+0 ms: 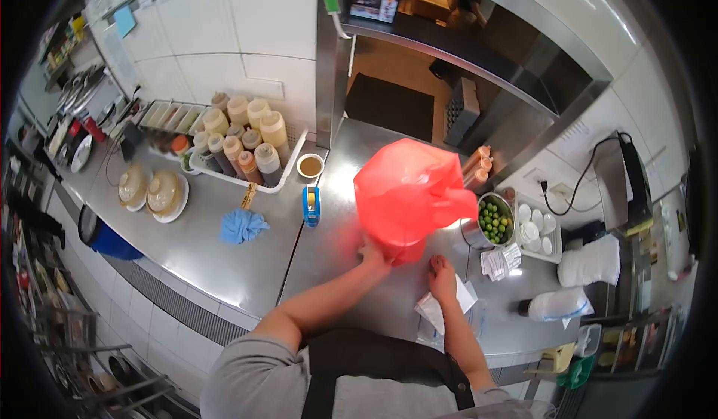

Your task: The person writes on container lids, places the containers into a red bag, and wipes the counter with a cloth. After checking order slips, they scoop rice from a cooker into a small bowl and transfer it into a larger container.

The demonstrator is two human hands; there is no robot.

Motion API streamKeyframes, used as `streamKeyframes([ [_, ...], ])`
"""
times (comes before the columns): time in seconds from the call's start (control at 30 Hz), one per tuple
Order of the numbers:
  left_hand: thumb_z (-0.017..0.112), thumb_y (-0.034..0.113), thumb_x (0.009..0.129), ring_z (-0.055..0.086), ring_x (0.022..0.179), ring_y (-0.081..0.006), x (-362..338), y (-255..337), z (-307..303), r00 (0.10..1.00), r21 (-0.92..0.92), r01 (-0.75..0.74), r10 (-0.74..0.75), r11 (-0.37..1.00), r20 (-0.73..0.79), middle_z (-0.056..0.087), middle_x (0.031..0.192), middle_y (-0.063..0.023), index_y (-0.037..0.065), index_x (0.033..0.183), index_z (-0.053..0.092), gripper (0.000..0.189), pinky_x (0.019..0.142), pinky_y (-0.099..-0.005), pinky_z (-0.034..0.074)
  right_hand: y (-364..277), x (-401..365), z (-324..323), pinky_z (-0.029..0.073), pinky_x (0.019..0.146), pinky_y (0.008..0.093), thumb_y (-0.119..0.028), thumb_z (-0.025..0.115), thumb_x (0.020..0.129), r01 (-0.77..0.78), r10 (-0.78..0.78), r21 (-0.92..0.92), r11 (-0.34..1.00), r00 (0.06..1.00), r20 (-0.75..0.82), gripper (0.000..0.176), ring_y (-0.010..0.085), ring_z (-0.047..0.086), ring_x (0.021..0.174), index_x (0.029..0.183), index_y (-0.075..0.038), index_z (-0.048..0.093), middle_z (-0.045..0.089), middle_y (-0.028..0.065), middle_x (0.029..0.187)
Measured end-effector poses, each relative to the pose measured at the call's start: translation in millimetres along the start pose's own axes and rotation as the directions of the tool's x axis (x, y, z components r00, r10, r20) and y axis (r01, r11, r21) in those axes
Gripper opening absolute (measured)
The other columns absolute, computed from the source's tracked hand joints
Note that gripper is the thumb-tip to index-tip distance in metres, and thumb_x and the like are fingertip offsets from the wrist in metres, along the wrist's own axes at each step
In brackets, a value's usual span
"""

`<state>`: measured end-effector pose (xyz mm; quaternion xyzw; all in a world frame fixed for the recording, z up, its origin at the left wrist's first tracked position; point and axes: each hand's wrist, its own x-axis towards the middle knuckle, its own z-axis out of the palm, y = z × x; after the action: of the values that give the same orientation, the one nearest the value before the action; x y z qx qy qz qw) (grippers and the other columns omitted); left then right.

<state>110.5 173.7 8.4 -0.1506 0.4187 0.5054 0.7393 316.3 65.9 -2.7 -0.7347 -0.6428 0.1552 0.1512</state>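
A red plastic bag (407,187) stands puffed up on the steel counter in front of me, its top bunched toward the right. My left hand (376,254) is closed at the bag's lower near edge, its fingertips partly hidden by the plastic. To the right of the bag, my right hand (442,275) is held low over the counter with its fingers curled together; whatever they may hold is too small to make out. White paper napkins (449,307) lie under and beside my right wrist. The bag's contents cannot be seen.
On the left are a blue tape dispenser (311,206), a cup of brown liquid (310,166), a crumpled blue cloth (244,226), sauce bottles (243,157) in a white bin and lidded bowls (163,192). To the right stand a pot of limes (490,228) and a tray of white cups (540,228).
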Motion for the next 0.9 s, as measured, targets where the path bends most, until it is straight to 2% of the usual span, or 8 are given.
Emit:
streamKeyframes([
  [0.13,0.046,0.074,0.089,0.050,0.129,-0.0322,60,-20,44,0.966,0.158,-0.031,0.070,0.987,-0.250,0.043,0.149,-0.0100,0.014,0.148,0.027,0.086,0.093,-0.0542,0.052,-9,-10,9,0.041,0.107,0.0444,-0.007,0.071,0.076,-0.003,0.002,-0.035,0.999,1.000,-0.030,0.057,0.0411,0.048,0.126,0.131,-0.003,0.060,0.048,0.0185,0.145],
  [0.23,0.047,0.072,0.090,0.052,0.127,-0.0338,79,-20,79,0.895,0.385,-0.002,0.174,0.923,-0.411,0.044,0.148,-0.0143,0.008,0.145,0.033,0.085,0.094,-0.0464,0.054,-6,-9,10,0.041,0.108,0.0444,-0.009,0.073,0.075,0.011,-0.012,-0.043,0.999,1.000,-0.020,0.058,0.0416,0.049,0.125,0.131,-0.002,0.059,0.048,0.0183,0.145],
  [0.43,0.054,0.057,0.096,0.060,0.112,-0.0273,79,-4,81,0.964,-0.006,-0.202,0.198,0.979,-0.179,0.055,0.132,-0.0165,0.002,0.136,0.042,0.069,0.089,-0.0384,0.053,-1,-6,8,0.044,0.104,0.0443,-0.007,0.072,0.075,0.045,-0.047,-0.048,0.998,0.999,-0.027,0.056,0.0402,0.051,0.121,0.129,-0.001,0.060,0.050,0.0173,0.143],
  [0.53,0.061,0.045,0.096,0.060,0.096,-0.0204,111,-13,15,0.976,0.167,-0.218,0.217,0.962,0.024,0.060,0.117,-0.0125,0.002,0.129,0.046,0.057,0.082,-0.0361,0.052,-5,-5,10,0.044,0.105,0.0423,-0.005,0.069,0.078,0.017,-0.019,-0.027,0.999,0.996,-0.085,0.048,0.0382,0.053,0.120,0.126,-0.002,0.064,0.055,0.0176,0.138],
  [0.63,0.065,0.033,0.095,0.056,0.087,-0.0162,56,-6,-38,0.949,0.399,-0.315,0.273,0.861,0.159,0.060,0.106,-0.0089,0.002,0.123,0.048,0.044,0.079,-0.0343,0.051,0,-6,22,0.046,0.102,0.0405,-0.002,0.065,0.078,-0.003,-0.004,-0.034,0.999,0.980,-0.200,0.042,0.0355,0.056,0.115,0.120,-0.005,0.069,0.061,0.0162,0.130],
  [0.7,0.063,0.016,0.095,0.057,0.100,-0.0148,61,-10,-100,0.899,0.515,-0.435,0.319,0.739,0.302,0.059,0.110,-0.0052,0.006,0.122,0.051,0.032,0.085,-0.0279,0.047,-1,-6,28,0.047,0.099,0.0401,-0.001,0.062,0.078,-0.004,-0.006,-0.035,0.999,0.962,-0.274,0.039,0.0345,0.058,0.111,0.116,-0.006,0.071,0.064,0.0150,0.124],
  [0.8,0.066,0.014,0.093,0.059,0.097,-0.0167,18,14,-155,0.820,0.566,-0.572,0.401,0.594,0.409,0.061,0.107,-0.0078,0.002,0.115,0.053,0.029,0.087,-0.0315,0.049,0,0,31,0.049,0.094,0.0411,0.000,0.061,0.078,0.026,-0.033,-0.024,0.999,0.939,-0.341,0.036,0.0344,0.061,0.104,0.111,-0.006,0.072,0.066,0.0137,0.117],
  [0.9,0.067,0.009,0.091,0.060,0.103,-0.0178,2,65,-191,0.767,0.546,-0.636,0.522,0.545,0.372,0.061,0.112,-0.0088,0.001,0.116,0.053,0.029,0.092,-0.0312,0.048,21,15,32,0.051,0.087,0.0425,0.001,0.060,0.077,0.070,-0.055,0.035,0.997,0.945,-0.323,0.035,0.0341,0.063,0.095,0.110,-0.005,0.071,0.066,0.0142,0.112],
])
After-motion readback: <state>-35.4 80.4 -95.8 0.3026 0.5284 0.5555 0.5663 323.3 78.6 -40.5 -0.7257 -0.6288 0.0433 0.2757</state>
